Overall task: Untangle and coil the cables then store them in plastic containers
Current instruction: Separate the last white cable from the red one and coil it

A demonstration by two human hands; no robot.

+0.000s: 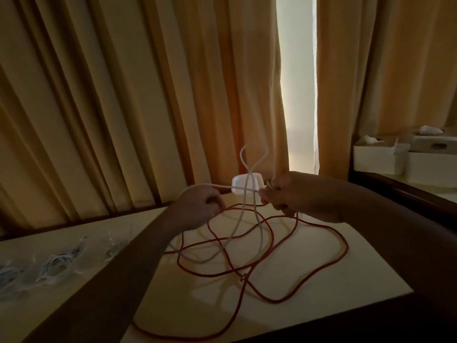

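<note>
Though tangled, two: white cable (217,186), red cable (345,237).

The left hand (197,206) grips a white cable (217,186). The right hand (304,194) pinches a white charger (241,186), which sticks out past its fingers (268,194). Red cable (347,246) loops below both hands' fingers.

Pleated orange-tan fabric curtains (123,95) hanging behind, bright strip of window (298,95) between them, cream flat tabletop (366,276), white handled boxes (376,159) on a dark-edged side surface (395,191) at right
</note>
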